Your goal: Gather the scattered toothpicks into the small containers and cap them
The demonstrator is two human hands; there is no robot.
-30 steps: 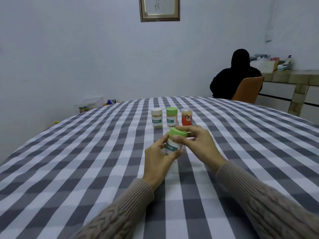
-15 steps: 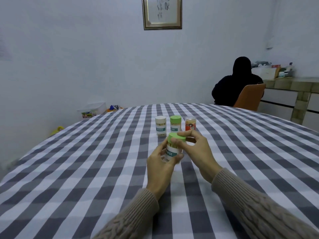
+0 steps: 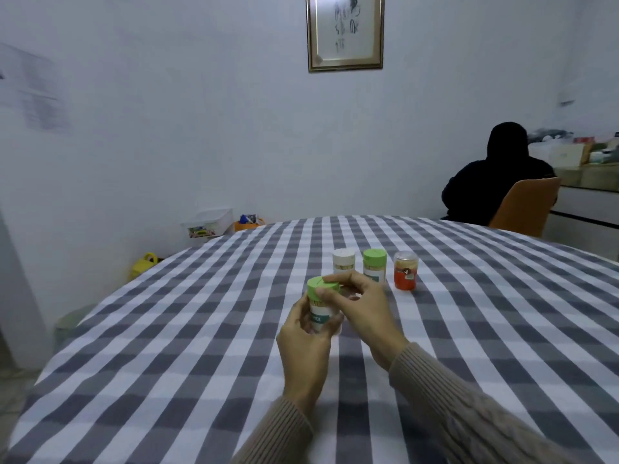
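Your left hand [image 3: 306, 339] grips the toothpick container [image 3: 321, 308] just above the table [image 3: 167, 329], near centre; your right hand [image 3: 361, 304] pinches its green cap [image 3: 321, 287]; a crooked twist could jam it, spilling toothpicks toward the jars at one o'clock.

Plain white wall [image 3: 167, 112], framed calligraphy print [image 3: 345, 31] up top. Grey-white checked tablecloth [image 3: 167, 346] fills near view. Far right: person in black [image 3: 495, 175] on orange chair [image 3: 527, 205], cluttered counter [image 3: 589, 162] beyond. Far left floor: clear storage bin [image 3: 209, 222], yellow toy [image 3: 144, 264].
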